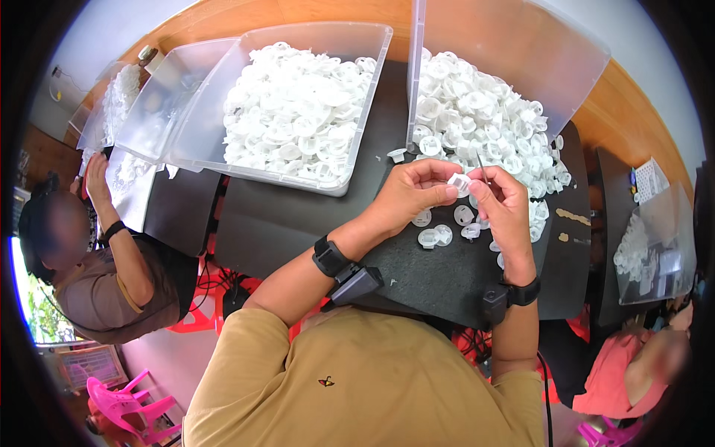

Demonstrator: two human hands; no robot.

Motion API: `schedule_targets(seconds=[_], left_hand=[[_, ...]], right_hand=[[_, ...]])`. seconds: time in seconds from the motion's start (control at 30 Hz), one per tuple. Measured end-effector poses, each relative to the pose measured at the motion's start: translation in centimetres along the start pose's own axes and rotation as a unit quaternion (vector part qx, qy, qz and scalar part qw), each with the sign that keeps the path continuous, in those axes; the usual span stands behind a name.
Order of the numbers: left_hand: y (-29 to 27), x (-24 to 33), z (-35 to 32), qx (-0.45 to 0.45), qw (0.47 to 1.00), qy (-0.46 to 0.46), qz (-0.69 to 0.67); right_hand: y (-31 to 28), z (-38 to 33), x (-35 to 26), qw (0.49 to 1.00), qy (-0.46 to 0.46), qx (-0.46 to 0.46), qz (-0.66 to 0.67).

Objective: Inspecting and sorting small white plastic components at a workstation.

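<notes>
My left hand and my right hand meet above the dark table, both pinching one small white plastic piece between the fingertips. My right hand also holds a thin metal pin that sticks up beside the piece. Just below the hands lie a few loose white round plastic parts on the table. Behind them a heap of the same white parts spills from a tipped clear bin.
A clear bin full of white parts stands at the centre left, with further bins beyond. A person in brown sits on the left, another person in pink on the right. Pink plastic chairs stand at lower left.
</notes>
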State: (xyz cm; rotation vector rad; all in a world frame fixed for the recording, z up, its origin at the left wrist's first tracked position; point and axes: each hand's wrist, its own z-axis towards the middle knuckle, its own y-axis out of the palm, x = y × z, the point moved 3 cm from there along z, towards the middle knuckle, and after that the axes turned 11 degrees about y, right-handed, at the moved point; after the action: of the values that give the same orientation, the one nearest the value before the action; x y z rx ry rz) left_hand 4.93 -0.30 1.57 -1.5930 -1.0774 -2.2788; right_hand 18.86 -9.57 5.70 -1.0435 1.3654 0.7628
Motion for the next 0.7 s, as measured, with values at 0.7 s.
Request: schedule_targets(seconds=[0.7], left_hand=[[-0.4, 0.5, -0.1, -0.017, 0.992, 0.05, 0.112]], right_hand=[[0.1, 0.2, 0.3, 0.995, 0.067, -0.064, -0.026]])
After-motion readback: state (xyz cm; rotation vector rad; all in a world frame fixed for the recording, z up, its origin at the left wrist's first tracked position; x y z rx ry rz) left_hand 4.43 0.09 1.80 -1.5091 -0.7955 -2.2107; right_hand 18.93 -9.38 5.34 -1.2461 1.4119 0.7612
